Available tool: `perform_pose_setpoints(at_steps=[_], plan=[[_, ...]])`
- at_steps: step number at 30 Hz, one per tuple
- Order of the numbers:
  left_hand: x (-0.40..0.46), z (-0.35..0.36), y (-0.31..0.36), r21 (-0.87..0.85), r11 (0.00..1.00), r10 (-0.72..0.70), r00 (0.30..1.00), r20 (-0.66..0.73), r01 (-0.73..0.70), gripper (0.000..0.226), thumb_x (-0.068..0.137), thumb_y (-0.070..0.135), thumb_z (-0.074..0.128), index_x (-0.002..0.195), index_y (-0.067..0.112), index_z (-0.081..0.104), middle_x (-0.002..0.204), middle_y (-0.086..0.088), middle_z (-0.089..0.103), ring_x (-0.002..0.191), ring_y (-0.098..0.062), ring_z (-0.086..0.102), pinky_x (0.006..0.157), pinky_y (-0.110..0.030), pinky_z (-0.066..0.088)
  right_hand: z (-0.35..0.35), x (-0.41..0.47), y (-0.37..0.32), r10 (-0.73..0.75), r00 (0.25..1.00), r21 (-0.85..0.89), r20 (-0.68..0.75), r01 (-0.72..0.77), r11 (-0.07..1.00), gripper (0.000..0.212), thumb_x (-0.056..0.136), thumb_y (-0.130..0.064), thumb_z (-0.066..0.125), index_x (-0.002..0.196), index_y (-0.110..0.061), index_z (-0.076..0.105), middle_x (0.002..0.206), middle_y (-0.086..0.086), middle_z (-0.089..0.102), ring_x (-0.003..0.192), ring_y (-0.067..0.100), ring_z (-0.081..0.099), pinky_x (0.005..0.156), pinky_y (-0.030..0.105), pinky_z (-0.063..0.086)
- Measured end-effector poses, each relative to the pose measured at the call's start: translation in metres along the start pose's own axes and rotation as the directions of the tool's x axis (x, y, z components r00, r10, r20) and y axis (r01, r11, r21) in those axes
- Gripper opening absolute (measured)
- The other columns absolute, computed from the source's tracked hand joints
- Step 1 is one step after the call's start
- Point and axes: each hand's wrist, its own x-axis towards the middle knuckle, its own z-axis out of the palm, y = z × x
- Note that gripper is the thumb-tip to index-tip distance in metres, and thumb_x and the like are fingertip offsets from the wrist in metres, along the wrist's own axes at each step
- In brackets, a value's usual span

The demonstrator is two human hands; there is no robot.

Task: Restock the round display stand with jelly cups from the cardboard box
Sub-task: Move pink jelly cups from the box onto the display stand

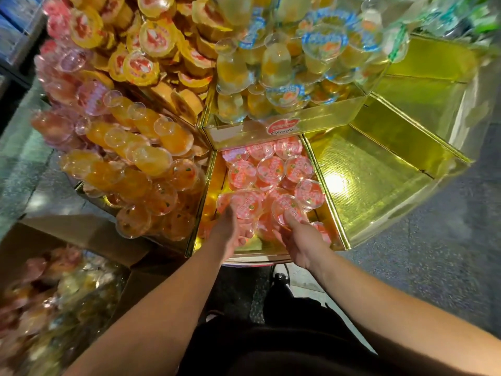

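Now both hands reach into gold wedge compartment [329, 213] of round display stand: R hand [303, 240] grips clear pink-lidded jelly cup [288, 210], L hand [227, 232] grasps another [245, 203]; brown cardboard box [89, 234] w/ more cups sits lower left.

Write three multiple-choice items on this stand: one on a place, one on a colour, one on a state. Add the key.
1. Where is the cardboard box?
A. lower left of the stand
B. on top of the stand
C. right of the stand

2. The cups in the compartment under the hands have lids that are
A. blue
B. pink
C. green

3. The compartment right of the hands is
A. full
B. empty
C. covered

Key: A, it sits open at lower left; B, pink lids show; B, only bare gold lining shows.
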Motion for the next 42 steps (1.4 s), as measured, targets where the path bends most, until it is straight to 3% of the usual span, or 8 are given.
perform_pose_setpoints(at_steps=[5, 9, 11, 15, 20, 24, 33, 42], plan=[[0.004, 0.003, 0.002, 0.259, 0.961, 0.127, 0.988, -0.082, -0.102, 0.061, 0.097, 0.067, 0.011, 0.143, 0.035, 0.035, 0.106, -0.011, 0.065, 0.067, -0.022, 0.054, 0.055, -0.031, 0.043, 0.011, 0.009, -0.001, 0.025, 1.000, 0.042, -0.011, -0.025, 0.999, 0.033, 0.099, -0.038, 0.054, 0.119, -0.012, 0.049, 0.069, 0.000, 0.074, 0.064, 0.014, 0.071, 0.054, 0.027, 0.053], [0.019, 0.002, 0.006, 0.415, 0.891, 0.240, 0.967, -0.091, -0.182, 0.065, 0.101, 0.057, 0.003, 0.153, 0.027, 0.028, 0.146, -0.016, 0.046, 0.125, -0.031, 0.050, 0.097, -0.042, 0.046, 0.020, 0.021, 0.002, -0.026, 0.998, -0.024, -0.052, 0.025, 0.999, 0.069, 0.093, -0.052, 0.057, 0.146, -0.012, 0.036, 0.099, 0.006, 0.073, 0.089, 0.021, 0.069, 0.088, 0.043, 0.055], [0.020, 0.005, 0.009, 0.430, 0.880, 0.249, 0.967, -0.056, -0.202, 0.060, 0.102, 0.055, 0.005, 0.151, 0.031, 0.032, 0.148, -0.015, 0.044, 0.126, -0.032, 0.050, 0.100, -0.043, 0.045, 0.022, 0.024, 0.002, -0.032, 0.996, -0.047, -0.085, 0.028, 0.998, 0.071, 0.094, -0.051, 0.058, 0.149, -0.013, 0.034, 0.110, 0.006, 0.070, 0.103, 0.023, 0.066, 0.098, 0.046, 0.051], [0.013, 0.009, 0.012, 0.404, 0.894, 0.233, 0.971, -0.049, -0.194, 0.056, 0.102, 0.057, 0.020, 0.147, 0.031, 0.039, 0.083, 0.000, 0.058, 0.077, -0.023, 0.060, 0.062, -0.029, 0.046, 0.026, 0.028, -0.005, -0.050, 0.993, -0.048, -0.108, 0.045, 0.998, 0.058, 0.099, -0.043, 0.054, 0.145, -0.011, 0.040, 0.099, 0.003, 0.069, 0.090, 0.017, 0.068, 0.071, 0.029, 0.054], [0.020, 0.006, 0.012, 0.410, 0.885, 0.291, 0.949, -0.122, -0.219, 0.054, 0.104, 0.053, 0.025, 0.145, 0.024, 0.044, 0.098, 0.009, 0.061, 0.091, -0.029, 0.068, 0.076, -0.036, 0.053, 0.025, 0.034, -0.013, -0.071, 0.990, -0.056, -0.123, 0.064, 0.996, 0.050, 0.099, -0.035, 0.057, 0.138, -0.006, 0.046, 0.092, 0.007, 0.071, 0.075, 0.016, 0.067, 0.055, 0.026, 0.052], [0.023, 0.006, 0.009, 0.445, 0.865, 0.316, 0.941, -0.122, -0.233, 0.056, 0.101, 0.056, 0.027, 0.141, 0.022, 0.049, 0.128, -0.017, 0.059, 0.109, -0.031, 0.061, 0.089, -0.045, 0.050, 0.024, 0.039, -0.012, -0.076, 0.990, -0.136, -0.123, 0.059, 0.989, 0.052, 0.099, -0.040, 0.054, 0.136, -0.004, 0.049, 0.099, 0.009, 0.072, 0.085, 0.018, 0.070, 0.061, 0.028, 0.055], [0.017, 0.015, 0.014, 0.369, 0.914, 0.218, 0.971, -0.098, -0.168, 0.068, 0.096, 0.059, 0.044, 0.153, 0.024, 0.029, 0.144, -0.005, 0.049, 0.120, -0.032, 0.056, 0.095, -0.044, 0.050, 0.020, 0.041, -0.015, -0.083, 0.992, -0.304, -0.093, 0.051, 0.951, 0.050, 0.099, -0.048, 0.049, 0.128, -0.008, 0.057, 0.105, 0.005, 0.072, 0.091, 0.020, 0.071, 0.076, 0.034, 0.058], [0.010, 0.008, 0.026, 0.274, 0.961, 0.074, 0.993, -0.091, -0.047, 0.088, 0.086, 0.071, 0.052, 0.153, 0.021, 0.024, 0.134, -0.006, 0.057, 0.090, -0.021, 0.068, 0.059, -0.028, 0.053, 0.009, 0.028, -0.021, 0.007, 1.000, -0.448, 0.002, -0.006, 0.894, 0.060, 0.093, -0.060, 0.051, 0.125, -0.010, 0.058, 0.117, 0.011, 0.068, 0.099, 0.023, 0.064, 0.094, 0.041, 0.051]])
